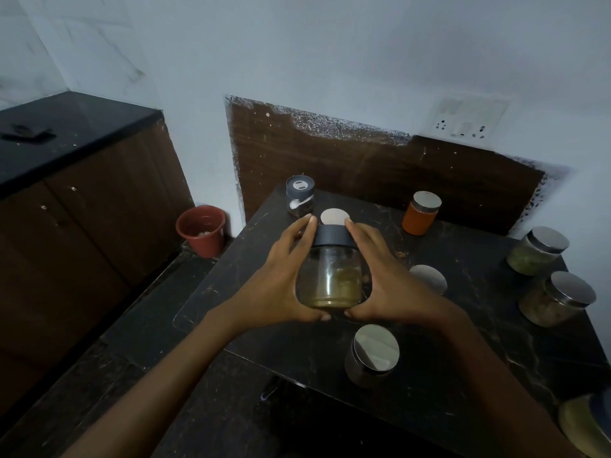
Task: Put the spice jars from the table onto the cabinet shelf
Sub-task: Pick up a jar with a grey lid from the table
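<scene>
A clear glass jar [332,276] with a dark grey lid and yellowish spice at its bottom is above the black marble table [456,385]. My left hand [281,279] grips its left side and my right hand [386,279] grips its right side, thumbs under the base. Several other spice jars stand on the table: a small grey-lidded jar [299,195] at the back, an orange jar [420,213], two steel-lidded jars [537,251] [557,299] at the right, and one [372,357] near the front. Two more steel lids [334,215] [429,279] show behind my hands.
A dark wood cabinet with a black countertop [72,133] stands at the left. A red-brown plastic pot [201,229] sits on the floor between cabinet and table. A yellow-filled jar [588,421] is at the frame's lower right edge. A wall socket [463,122] is above the table.
</scene>
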Demonstrator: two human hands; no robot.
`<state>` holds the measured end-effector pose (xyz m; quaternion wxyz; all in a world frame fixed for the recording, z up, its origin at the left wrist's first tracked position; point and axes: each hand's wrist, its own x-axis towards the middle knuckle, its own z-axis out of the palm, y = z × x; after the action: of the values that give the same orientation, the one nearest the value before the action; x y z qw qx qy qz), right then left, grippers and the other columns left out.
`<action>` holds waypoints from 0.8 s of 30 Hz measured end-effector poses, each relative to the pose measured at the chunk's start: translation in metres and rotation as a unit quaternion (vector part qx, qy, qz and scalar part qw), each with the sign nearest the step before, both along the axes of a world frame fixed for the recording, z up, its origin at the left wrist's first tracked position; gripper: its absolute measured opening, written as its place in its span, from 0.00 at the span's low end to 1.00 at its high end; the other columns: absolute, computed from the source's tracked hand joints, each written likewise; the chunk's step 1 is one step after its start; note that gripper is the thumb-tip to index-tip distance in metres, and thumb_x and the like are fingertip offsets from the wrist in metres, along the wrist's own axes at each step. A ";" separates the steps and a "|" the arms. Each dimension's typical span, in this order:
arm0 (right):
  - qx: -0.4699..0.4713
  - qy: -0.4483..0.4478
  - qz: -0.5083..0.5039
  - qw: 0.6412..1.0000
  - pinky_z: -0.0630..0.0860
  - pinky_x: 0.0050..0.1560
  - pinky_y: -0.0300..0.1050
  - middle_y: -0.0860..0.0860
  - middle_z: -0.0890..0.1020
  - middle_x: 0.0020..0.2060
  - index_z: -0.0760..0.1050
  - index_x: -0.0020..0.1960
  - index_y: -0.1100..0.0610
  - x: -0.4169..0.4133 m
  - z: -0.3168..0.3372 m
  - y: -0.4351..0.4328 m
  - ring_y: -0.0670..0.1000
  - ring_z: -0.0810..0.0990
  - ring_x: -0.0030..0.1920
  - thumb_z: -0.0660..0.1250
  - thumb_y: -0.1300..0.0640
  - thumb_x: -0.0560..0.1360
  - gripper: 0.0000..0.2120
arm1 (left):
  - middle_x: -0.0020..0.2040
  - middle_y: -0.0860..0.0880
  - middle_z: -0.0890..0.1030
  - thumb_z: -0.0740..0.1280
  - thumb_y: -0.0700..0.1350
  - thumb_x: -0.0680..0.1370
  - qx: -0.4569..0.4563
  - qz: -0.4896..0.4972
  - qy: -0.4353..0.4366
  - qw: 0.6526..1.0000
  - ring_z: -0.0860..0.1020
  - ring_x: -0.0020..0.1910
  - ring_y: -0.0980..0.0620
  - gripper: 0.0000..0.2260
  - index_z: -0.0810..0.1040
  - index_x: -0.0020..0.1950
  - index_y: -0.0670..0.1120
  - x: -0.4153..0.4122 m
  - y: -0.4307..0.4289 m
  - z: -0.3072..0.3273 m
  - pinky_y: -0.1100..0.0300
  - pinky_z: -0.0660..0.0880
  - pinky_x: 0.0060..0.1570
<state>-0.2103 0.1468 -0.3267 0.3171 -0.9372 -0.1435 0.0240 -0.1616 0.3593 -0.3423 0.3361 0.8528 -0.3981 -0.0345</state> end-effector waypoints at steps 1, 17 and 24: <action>0.000 0.000 0.000 1.000 0.66 0.56 0.33 0.33 0.47 0.68 0.35 0.73 0.41 0.001 0.000 0.001 0.35 0.56 0.62 0.78 0.52 0.59 0.61 | 0.76 0.57 0.43 0.77 0.58 0.63 0.002 0.004 -0.004 1.000 0.50 0.75 0.52 0.57 0.37 0.75 0.56 0.000 -0.001 0.001 0.50 0.65 0.69; 0.016 0.008 -0.015 1.000 0.64 0.57 0.31 0.38 0.47 0.71 0.37 0.75 0.45 0.008 0.003 -0.004 0.40 0.55 0.67 0.79 0.54 0.60 0.61 | 0.74 0.64 0.39 0.78 0.56 0.62 -0.022 0.005 0.031 0.999 0.45 0.75 0.53 0.58 0.34 0.73 0.59 0.011 -0.004 -0.002 0.44 0.64 0.70; 0.027 0.035 -0.003 0.999 0.59 0.63 0.35 0.29 0.40 0.69 0.29 0.68 0.34 0.012 0.004 -0.008 0.33 0.46 0.66 0.80 0.52 0.59 0.64 | 0.74 0.51 0.52 0.80 0.51 0.62 -0.065 0.021 0.028 0.997 0.57 0.72 0.54 0.55 0.46 0.77 0.50 0.014 -0.002 0.001 0.50 0.70 0.67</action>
<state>-0.1986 0.1388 -0.3225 0.3475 -0.9271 -0.1305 0.0518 -0.1480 0.3571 -0.3412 0.4020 0.8364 -0.3717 -0.0251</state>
